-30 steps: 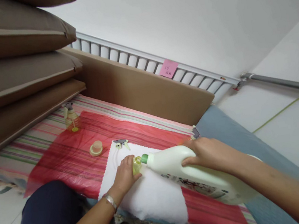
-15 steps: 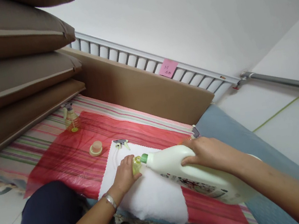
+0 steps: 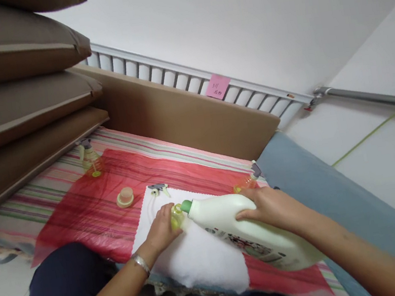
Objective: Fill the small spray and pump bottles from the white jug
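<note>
My right hand (image 3: 272, 206) grips a large white jug (image 3: 232, 225) with a green spout, tipped on its side toward the left. The spout meets the mouth of a small yellow bottle (image 3: 176, 217), which my left hand (image 3: 161, 229) holds closed around it. Both rest over a white cloth (image 3: 203, 257) spread on a red plastic sheet (image 3: 90, 205). A grey and yellow spray head (image 3: 159, 189) lies on the cloth's far corner.
A round cap (image 3: 125, 197) sits on the red sheet. A small spray bottle (image 3: 88, 157) stands at the back left; another bottle (image 3: 248, 181) lies behind the jug. Brown cushions (image 3: 17, 96) stack on the left, a cardboard panel (image 3: 185, 115) stands behind.
The view has shifted slightly; the jug and both hands sit a little lower and further left in the picture, still joined spout to bottle.
</note>
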{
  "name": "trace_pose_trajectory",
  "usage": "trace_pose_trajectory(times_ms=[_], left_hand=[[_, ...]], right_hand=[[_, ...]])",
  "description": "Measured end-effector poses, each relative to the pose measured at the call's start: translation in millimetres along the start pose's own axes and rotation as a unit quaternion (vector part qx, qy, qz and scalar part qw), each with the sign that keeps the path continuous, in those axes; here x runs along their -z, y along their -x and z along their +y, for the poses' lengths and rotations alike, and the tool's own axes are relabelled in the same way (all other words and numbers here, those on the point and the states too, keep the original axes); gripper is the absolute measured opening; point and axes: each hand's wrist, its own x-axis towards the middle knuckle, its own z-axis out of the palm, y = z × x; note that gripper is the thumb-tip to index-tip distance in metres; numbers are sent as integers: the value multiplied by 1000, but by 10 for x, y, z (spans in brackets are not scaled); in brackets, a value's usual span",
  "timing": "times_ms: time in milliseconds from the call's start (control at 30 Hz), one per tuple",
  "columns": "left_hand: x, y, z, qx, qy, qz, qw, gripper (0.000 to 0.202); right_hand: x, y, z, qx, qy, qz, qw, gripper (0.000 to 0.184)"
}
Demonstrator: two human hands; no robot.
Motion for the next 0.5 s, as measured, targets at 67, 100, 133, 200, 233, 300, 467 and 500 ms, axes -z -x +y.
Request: trace_pose_trajectory(times_ms=[67,100,133,200,233,300,467,500], left_hand=[[3,2,-6,-2,1,1,1000,68],[6,2,-8,-2,4,2,1000,68],[11,2,-10,0,9,3,1000,69],[24,0,-14,11,24,4,1000,70],[30,-2,-18,18,30,4,999,72],[39,-2,-27,28,34,0,999,74],[34,5,-46,51,60,19,997,77],[38,-2,-41,60,69,27,995,78]], right_hand=[[-104,28,33,-6,-29,8,1000,33],[-160,47,47,-8,-44,13,999,31],[-220,68,62,-12,-59,19,998,30],[-350,116,98,-22,-94,34,995,29],[-418,142,120,-23,-121,41,992,29],[-552,189,173,-26,-186,64,980,30],[-795,231,300,-111,-298,187,930,36],[-826,221,312,-132,-321,208,914,37]])
